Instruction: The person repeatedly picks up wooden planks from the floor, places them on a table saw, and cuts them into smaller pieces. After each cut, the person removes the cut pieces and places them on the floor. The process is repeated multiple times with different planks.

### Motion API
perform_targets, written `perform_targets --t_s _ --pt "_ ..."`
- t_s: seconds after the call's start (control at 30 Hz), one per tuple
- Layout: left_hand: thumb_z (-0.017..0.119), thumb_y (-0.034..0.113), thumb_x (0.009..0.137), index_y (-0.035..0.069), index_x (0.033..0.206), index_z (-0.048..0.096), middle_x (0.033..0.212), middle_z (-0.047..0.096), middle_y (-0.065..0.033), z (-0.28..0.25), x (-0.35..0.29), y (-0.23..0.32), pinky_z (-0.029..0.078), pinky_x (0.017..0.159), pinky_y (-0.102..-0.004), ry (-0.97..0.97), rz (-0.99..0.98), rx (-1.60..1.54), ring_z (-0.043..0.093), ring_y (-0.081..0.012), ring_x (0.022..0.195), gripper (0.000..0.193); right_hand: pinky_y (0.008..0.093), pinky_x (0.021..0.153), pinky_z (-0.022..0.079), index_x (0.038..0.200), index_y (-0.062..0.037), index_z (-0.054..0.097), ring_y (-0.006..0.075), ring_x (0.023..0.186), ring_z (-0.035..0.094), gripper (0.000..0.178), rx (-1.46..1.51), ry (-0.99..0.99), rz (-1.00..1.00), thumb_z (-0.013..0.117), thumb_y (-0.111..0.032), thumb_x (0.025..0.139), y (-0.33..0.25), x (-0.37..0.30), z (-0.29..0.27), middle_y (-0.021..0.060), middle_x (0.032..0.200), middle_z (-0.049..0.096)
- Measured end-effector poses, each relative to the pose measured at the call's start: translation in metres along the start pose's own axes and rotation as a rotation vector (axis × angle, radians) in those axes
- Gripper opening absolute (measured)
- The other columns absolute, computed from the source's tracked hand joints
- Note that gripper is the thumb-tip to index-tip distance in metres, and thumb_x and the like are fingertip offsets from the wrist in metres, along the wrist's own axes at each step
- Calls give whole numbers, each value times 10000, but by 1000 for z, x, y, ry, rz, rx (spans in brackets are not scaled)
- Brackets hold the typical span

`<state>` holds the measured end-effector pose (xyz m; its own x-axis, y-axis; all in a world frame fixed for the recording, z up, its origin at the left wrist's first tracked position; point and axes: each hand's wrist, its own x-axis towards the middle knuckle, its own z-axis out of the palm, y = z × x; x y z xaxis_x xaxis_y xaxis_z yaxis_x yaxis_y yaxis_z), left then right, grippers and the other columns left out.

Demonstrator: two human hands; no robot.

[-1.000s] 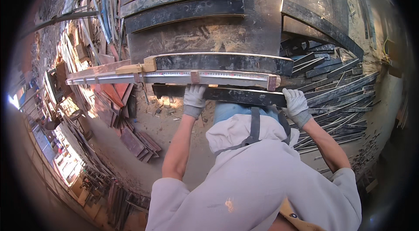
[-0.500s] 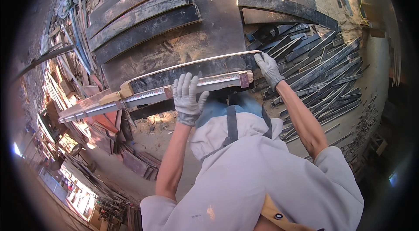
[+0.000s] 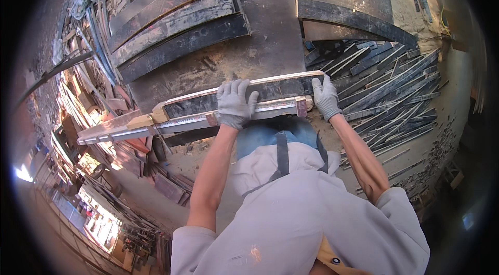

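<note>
A long dark plank [image 3: 283, 89] with a pale far edge lies across in front of me, alongside a metal rail [image 3: 182, 125] carrying a printed measuring scale. My left hand [image 3: 235, 103], in a pale grey glove, rests on the plank's middle, its fingers bent over the far edge and the thumb apart. At the plank's right end, my gloved right hand [image 3: 325, 97] holds the corner, the thumb on its face. A light wooden block [image 3: 160, 114] stands at the plank's left end. Reddish blocks [image 3: 301, 107] sit along the rail.
Several dark planks [image 3: 184, 41] lie on the large sheet [image 3: 270, 25] at the far left. Another dark plank [image 3: 358, 16] spans the far right. A heap of narrow offcut strips [image 3: 390, 88] covers the ground at right; scrap wood [image 3: 78, 93] piles up at left.
My left hand has moved right and come down onto the plank, its fingers now bent over the far edge. My right hand stays at the plank's right end. The whole view has shifted slightly.
</note>
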<state>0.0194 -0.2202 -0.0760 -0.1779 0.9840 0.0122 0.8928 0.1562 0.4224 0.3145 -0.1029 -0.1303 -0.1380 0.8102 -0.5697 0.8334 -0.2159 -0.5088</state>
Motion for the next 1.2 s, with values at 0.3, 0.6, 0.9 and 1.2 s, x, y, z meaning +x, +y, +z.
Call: perform_targets --t_s 0.3,0.6,0.9,1.2 --pt "756 373 926 101 1209 663 1174 706 -88 22 7 23 416 1107 -498 -21 -45 -10 646 -308 1150 403 474 1284 334 1686 -54 338 390 1568 390 1020 -634 351 -521 829 -477 898 66 69 -172 211 1707 398" --pt "748 331 943 109 1150 685 1096 709 -88 27 103 5 460 1062 -498 88 -26 7 665 -312 1090 309 468 1021 528 1454 -54 540 386 1178 600 905 -988 60 -543 956 -291 686 129 176 -301 177 1261 610" --pt "717 349 976 118 1150 713 1087 706 -120 25 172 -30 473 1011 -492 92 27 107 661 -336 1056 289 506 1038 542 1276 -53 698 429 1192 682 705 -625 401 121 864 -553 808 121 143 -299 265 1242 705" --pt "711 357 987 118 1156 705 1112 702 -128 14 177 -55 474 1014 -503 57 -24 163 659 -344 1092 293 504 1068 520 1363 -9 673 402 1242 644 715 -524 606 -357 791 -555 916 -23 181 -178 240 1316 690"
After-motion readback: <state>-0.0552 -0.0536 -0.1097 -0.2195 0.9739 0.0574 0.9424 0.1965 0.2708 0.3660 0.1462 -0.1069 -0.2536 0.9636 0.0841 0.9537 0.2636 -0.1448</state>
